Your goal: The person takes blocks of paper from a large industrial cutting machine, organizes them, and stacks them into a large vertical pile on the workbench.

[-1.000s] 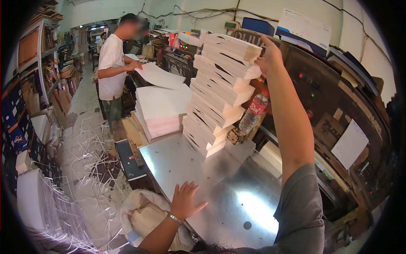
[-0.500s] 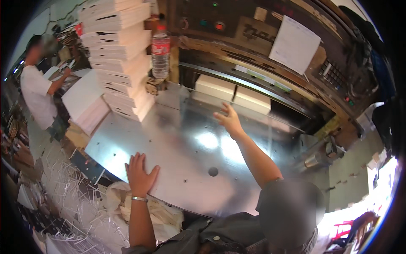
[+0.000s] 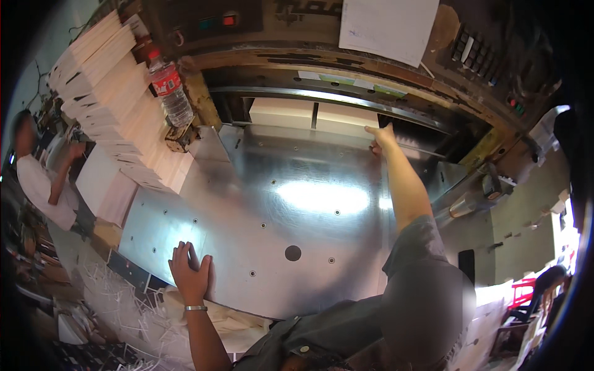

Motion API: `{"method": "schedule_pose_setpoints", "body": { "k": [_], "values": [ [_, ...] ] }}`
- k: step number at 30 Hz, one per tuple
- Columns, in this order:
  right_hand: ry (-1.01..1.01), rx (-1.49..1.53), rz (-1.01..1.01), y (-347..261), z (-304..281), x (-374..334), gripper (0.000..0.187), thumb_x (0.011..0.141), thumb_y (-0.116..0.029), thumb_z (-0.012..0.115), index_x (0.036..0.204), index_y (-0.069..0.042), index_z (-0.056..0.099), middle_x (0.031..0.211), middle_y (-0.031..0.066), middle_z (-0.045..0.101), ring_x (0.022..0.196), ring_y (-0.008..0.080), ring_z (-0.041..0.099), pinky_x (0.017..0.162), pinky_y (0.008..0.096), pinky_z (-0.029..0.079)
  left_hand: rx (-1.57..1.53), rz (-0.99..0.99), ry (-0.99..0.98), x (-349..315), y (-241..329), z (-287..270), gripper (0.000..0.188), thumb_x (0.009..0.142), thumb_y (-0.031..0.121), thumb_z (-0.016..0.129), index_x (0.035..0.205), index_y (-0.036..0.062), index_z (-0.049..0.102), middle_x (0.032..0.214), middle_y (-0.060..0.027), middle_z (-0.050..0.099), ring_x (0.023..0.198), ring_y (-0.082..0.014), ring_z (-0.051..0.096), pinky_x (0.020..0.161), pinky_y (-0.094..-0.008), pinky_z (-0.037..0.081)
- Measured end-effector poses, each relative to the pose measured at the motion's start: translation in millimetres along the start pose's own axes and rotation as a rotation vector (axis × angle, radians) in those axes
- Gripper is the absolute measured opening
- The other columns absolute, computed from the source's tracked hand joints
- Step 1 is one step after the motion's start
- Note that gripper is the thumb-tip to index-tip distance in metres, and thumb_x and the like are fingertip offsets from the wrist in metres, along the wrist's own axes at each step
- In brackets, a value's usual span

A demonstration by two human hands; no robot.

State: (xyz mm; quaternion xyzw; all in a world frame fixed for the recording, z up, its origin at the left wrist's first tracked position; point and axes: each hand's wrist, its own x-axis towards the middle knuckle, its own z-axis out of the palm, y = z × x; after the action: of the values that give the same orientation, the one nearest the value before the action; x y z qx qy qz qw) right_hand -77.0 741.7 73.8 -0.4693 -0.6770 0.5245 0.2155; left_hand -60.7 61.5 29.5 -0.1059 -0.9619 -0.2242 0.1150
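Note:
My left hand (image 3: pixel 190 272), with a silver bracelet at the wrist, rests on the near left edge of a shiny metal machine table (image 3: pixel 309 229). Its fingers are spread and it holds nothing. On the far right, my right hand (image 3: pixel 383 140) reaches out with its fingers apart, close to the right-hand white paper stack (image 3: pixel 349 119) under the machine's beam. Whether the fingertips touch that stack I cannot tell. A second paper stack (image 3: pixel 281 113) lies beside it on the left, with a narrow dark gap between the two.
A tall pile of paper blocks (image 3: pixel 117 105) stands on the far left, next to a plastic bottle (image 3: pixel 170 93) on a small block. A paper sheet (image 3: pixel 388 28) and a keypad (image 3: pixel 475 55) are on the machine front. A co-worker (image 3: pixel 46 179) stands at left; paper strips (image 3: pixel 117 303) litter the floor.
My right hand has moved right and forward, from above the table to beside the right-hand paper stack. My left hand stays at the table's edge. The whole view has shifted.

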Motion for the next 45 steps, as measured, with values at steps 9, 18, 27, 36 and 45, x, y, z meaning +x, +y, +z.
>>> {"method": "schedule_pose_setpoints", "body": {
  "k": [9, 18, 27, 36, 45],
  "values": [
    [0.081, 0.362, 0.17, 2, 30, 45, 0.042, 0.082, -0.041, 0.085, 0.105, -0.008, 0.072, 0.087, 0.0086, 0.059, 0.063, 0.0205, 0.053, 0.049, 0.0348, 0.044, 0.003, 0.003, 0.049, -3, -16, 2, 0.065, 0.081, 0.034, 0.082, 0.138, 0.0088, 0.062, 0.151, -0.015, 0.056, 0.146, -0.0357, 0.045, 0.123, -0.055, 0.026],
    [0.19, 0.356, 0.05, 14, 22, 18, 0.047, 0.08, -0.016, 0.084, 0.122, -0.002, 0.069, 0.106, 0.0148, 0.069, 0.08, 0.0252, 0.066, 0.059, 0.0401, 0.053, -0.076, 0.029, 0.06, 0, -22, 10, 0.061, 0.082, 0.035, 0.081, 0.134, 0.0071, 0.064, 0.148, -0.0179, 0.058, 0.143, -0.0376, 0.047, 0.122, -0.0562, 0.027],
    [-0.224, 0.372, 0.0, 95, -111, -85, 0.04, 0.087, -0.018, 0.075, 0.127, -0.012, 0.068, 0.097, 0.0033, 0.07, 0.08, 0.0149, 0.061, 0.063, 0.0328, 0.05, -0.085, 0.074, 0.136, -3, -36, 5, 0.058, 0.083, 0.036, 0.081, 0.129, 0.0041, 0.066, 0.144, -0.0187, 0.06, 0.138, -0.039, 0.051, 0.119, -0.0546, 0.032],
    [-0.555, -0.025, -0.051, 97, -125, -249, 0.051, 0.086, -0.016, 0.071, 0.136, -0.009, 0.065, 0.099, 0.006, 0.073, 0.073, 0.0152, 0.066, 0.055, 0.0283, 0.051, -0.591, 0.042, 0.361, -38, -8, -3, 0.053, 0.09, 0.017, 0.076, 0.138, 0.0032, 0.057, 0.147, -0.018, 0.051, 0.132, -0.0292, 0.053, 0.107, -0.0403, 0.046],
    [-1.0, -0.073, -0.261, 58, -16, -351, 0.058, 0.086, -0.016, 0.074, 0.142, -0.005, 0.063, 0.107, 0.0057, 0.072, 0.072, 0.01, 0.06, 0.063, 0.0258, 0.048, -0.996, 1.277, 1.107, -125, 182, -241, 0.045, 0.088, 0.032, 0.067, 0.124, 0.006, 0.063, 0.115, -0.007, 0.064, 0.111, -0.0237, 0.059, 0.098, -0.0429, 0.047]
  ]
}}
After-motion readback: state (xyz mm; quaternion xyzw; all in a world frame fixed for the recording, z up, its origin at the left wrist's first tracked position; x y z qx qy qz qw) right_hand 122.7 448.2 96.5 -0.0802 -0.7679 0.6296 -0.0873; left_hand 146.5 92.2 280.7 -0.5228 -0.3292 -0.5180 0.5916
